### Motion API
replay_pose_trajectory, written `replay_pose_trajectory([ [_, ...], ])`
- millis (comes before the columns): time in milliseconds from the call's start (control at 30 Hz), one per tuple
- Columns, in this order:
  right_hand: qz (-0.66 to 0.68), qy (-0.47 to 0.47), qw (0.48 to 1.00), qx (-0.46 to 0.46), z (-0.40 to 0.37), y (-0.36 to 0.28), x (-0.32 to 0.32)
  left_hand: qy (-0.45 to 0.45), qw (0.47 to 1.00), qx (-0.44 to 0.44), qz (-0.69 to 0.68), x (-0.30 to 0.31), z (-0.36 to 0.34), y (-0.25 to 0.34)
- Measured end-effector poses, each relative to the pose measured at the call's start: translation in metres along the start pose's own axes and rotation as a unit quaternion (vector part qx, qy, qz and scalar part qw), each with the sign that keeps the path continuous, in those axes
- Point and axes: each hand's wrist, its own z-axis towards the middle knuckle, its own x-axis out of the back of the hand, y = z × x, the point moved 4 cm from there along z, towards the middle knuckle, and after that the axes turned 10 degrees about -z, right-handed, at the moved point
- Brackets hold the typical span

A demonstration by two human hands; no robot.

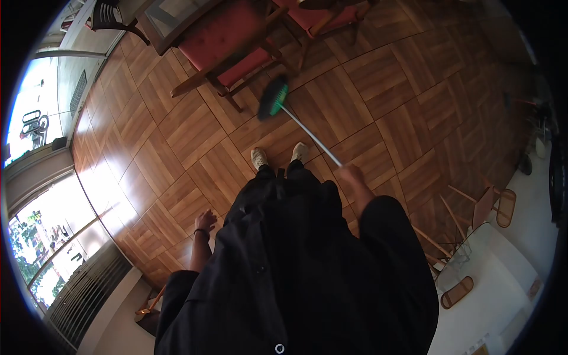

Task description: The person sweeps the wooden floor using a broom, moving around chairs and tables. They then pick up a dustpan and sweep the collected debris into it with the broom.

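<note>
A broom with a pale handle (312, 136) slants across the wood-patterned floor. My right hand (352, 177) is closed round the upper end of its handle. The broom's head (274, 99), green with dark bristles, lies beyond my feet, close to the legs of a red-cushioned chair (239, 50). My left hand (205, 221) hangs low at my left side, a dark band on the wrist, its fingers apart and holding nothing. Two light shoes (300, 152) show between the hands, on the floor (195, 130).
A dark-framed table (168, 18) stands at the top left beside the red chairs. Along the left are bright windows (56, 213) and a slatted unit (89, 290). At the lower right are a white surface (494, 266) and slim wooden legs (454, 217).
</note>
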Motion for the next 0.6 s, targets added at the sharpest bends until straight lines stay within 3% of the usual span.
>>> replay_pose_trajectory([
  [67, -0.018, 0.045, 0.998, -0.032, 0.022, 0.085, 0.001, 0.018, 0.988, -0.075, 0.132, -0.027, 0.007, 0.007],
  [133, -0.096, 0.073, 0.991, -0.057, 0.016, 0.143, 0.032, 0.099, 0.972, -0.038, 0.209, -0.105, -0.023, 0.043],
  [233, -0.131, 0.134, 0.975, -0.118, 0.004, 0.199, 0.083, 0.094, 0.972, -0.058, 0.206, -0.163, -0.035, 0.069],
  [300, -0.141, 0.187, 0.967, -0.103, 0.025, 0.234, 0.1, 0.083, 0.971, -0.081, 0.211, -0.187, -0.032, 0.081],
  [533, -0.044, 0.314, 0.947, -0.05, 0.007, 0.234, 0.139, 0.065, 0.951, -0.097, 0.285, -0.224, -0.022, 0.089],
  [600, 0.016, 0.268, 0.961, -0.069, -0.002, 0.233, 0.132, 0.076, 0.93, -0.087, 0.348, -0.233, -0.023, 0.091],
])
